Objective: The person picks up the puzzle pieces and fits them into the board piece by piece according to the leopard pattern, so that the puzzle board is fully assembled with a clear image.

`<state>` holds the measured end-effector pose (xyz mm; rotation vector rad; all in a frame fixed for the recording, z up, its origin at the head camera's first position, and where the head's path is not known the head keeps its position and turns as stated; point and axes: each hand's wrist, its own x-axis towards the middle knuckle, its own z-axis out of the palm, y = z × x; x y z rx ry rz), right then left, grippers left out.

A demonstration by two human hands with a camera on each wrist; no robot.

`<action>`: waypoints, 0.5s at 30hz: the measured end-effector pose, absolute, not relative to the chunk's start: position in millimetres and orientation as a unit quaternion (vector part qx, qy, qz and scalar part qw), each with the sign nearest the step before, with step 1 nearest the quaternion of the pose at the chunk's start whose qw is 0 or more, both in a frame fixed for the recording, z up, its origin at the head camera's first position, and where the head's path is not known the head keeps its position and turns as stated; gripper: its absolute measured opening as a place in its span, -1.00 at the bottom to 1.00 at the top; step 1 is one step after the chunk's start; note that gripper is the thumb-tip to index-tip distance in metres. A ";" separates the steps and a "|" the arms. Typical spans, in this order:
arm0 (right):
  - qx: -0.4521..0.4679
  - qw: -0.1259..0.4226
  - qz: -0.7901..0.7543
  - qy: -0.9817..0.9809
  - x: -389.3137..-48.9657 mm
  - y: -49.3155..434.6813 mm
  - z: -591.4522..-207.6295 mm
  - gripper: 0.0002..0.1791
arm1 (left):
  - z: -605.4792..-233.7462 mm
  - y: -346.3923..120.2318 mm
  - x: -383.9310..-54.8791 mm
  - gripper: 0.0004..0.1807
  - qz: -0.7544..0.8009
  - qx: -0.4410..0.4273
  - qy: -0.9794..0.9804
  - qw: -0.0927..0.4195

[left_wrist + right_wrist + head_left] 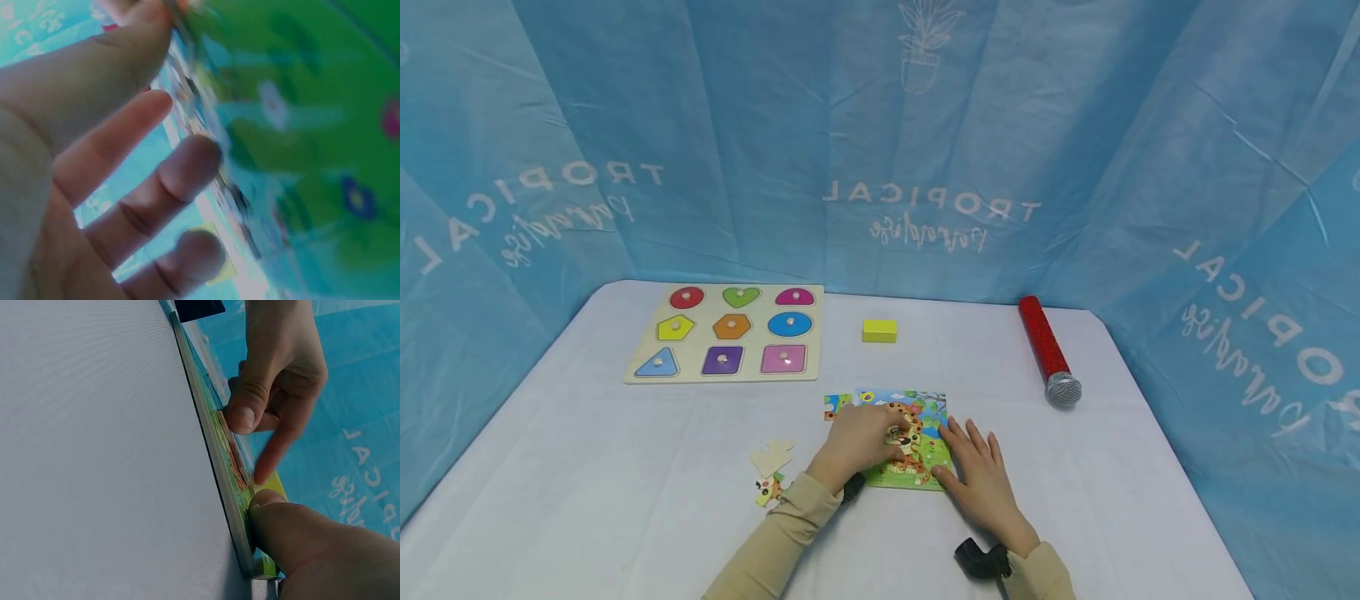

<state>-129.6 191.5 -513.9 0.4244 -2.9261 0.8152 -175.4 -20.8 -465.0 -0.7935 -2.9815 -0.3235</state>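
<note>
A jigsaw puzzle (925, 471) with a cartoon spotted cat on green grass lies flat at the middle of the table. Over it, my left hand (857, 437) reaches down, thumb and index finger spread across a puzzle piece (912, 439) on the cat's face. The right wrist view shows this left hand (284, 381) from the side, its fingertips low at the picture. My right hand (981, 479) steadies the puzzle's right edge, fingers fairly straight and thumb at the near corner. Loose puzzle pieces (771, 457) lie left of the puzzle, some face down.
A shape board (752, 350) with knobbed pieces lies at the back left. Behind the puzzle sits a yellow block (879, 331). A red microphone (1047, 350) lies at the back right. Another piece (837, 405) touches or nearly touches the puzzle's upper left. Blue curtains surround the table.
</note>
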 end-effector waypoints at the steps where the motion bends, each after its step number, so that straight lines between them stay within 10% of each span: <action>1: 0.138 0.037 0.267 -0.953 -129.6 191.6 -514.0 -0.33 | -465.0 -20.7 -174.9 -0.61 -0.097 -0.250 -0.963 0.024; 15: 0.136 0.043 0.271 -0.952 -129.0 190.7 -514.8 -0.33 | -464.2 -28.2 -176.9 -0.65 -0.158 -0.212 -0.964 -0.023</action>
